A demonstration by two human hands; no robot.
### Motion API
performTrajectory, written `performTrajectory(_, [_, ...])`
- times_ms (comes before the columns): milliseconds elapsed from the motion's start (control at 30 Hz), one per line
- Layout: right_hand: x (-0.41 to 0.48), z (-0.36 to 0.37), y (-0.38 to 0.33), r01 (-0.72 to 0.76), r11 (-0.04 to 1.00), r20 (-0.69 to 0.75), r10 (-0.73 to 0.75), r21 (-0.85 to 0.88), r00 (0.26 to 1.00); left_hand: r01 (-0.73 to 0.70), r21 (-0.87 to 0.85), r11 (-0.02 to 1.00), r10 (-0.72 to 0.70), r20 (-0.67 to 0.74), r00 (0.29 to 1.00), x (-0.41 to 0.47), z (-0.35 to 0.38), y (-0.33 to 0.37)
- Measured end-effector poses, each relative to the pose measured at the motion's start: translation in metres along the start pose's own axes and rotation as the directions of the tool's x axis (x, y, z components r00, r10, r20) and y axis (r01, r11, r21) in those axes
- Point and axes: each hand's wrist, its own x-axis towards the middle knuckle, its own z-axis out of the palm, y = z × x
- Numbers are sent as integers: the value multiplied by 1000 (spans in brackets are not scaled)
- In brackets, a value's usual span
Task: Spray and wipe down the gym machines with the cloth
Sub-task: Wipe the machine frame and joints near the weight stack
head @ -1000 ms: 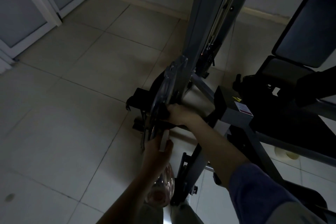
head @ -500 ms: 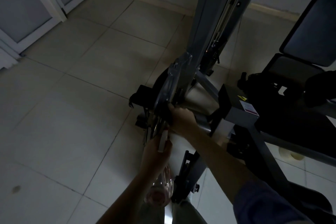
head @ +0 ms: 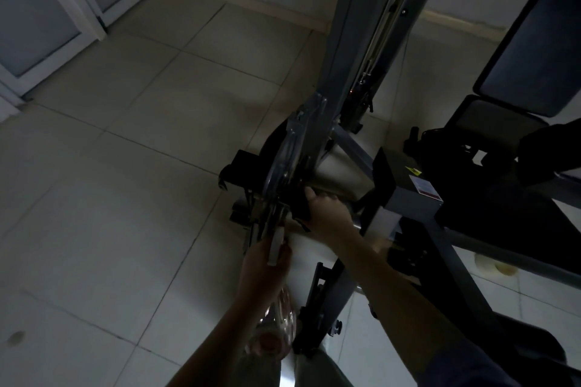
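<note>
Head view, centre of the frame: my right hand (head: 327,214) holds a dark cloth (head: 300,203) against the machine (head: 345,56), just below its pulley bracket (head: 294,151), with thumb and fingers curled round the cloth's edge. I judge the cloth to be soft and limp, so it is best bunched into the palm with the fingers pushing from behind. In this dim light I cannot tell how much of it hangs loose.

Lower centre, my left hand (head: 264,267) grips the bottle (head: 279,324) at its neck, and the white trigger head (head: 276,245) points up toward the bracket. The bottle looks like thin clear plastic, so it is probably light and likely slick if wet. The neck under the trigger is the sure hold. The machine's steel frame is stiff and will not give, and the bracket's edges could snag the cloth.
</note>
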Motion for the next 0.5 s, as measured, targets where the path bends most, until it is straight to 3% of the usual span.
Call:
performTrajectory(133, [11, -15, 10, 117, 989, 99, -126, 90, 987, -47, 36, 998, 47, -4, 999, 1, -7, -5])
performTrajectory(167, [12, -20, 15, 107, 970, 133, -139, 219, 981, -50, 39, 998, 50, -10, 999, 0, -8, -5])
performTrajectory(233, [12, -28, 22, -49, 829, 183, -65, 556, 981, -43, 43, 998, 44, -13, 999, -2, -7, -5])
performTrajectory(267, [11, -29, 21, -91, 798, 182, -24, 596, 983, -37, 40, 999, 37, -6, 999, -3, -7, -6])
performTrajectory(300, [10, -30, 17, -87, 846, 163, 0, 527, 987, -29, 25, 999, 28, 7, 1000, -5, -6, -7])
performTrajectory(367, [9, -28, -3, 21, 983, 150, -48, 181, 988, -16, -1, 1000, 16, 22, 1000, -5, -6, -8])
performTrajectory(433, [8, -20, -24, 85, 996, 114, -84, -9, 990, -21, -5, 1000, 21, 24, 999, -4, -7, -9])
performTrajectory(500, [13, -17, -34, 82, 994, 73, -77, -68, 994, -13, 18, 1000, 12, 32, 999, -3, -6, -12])
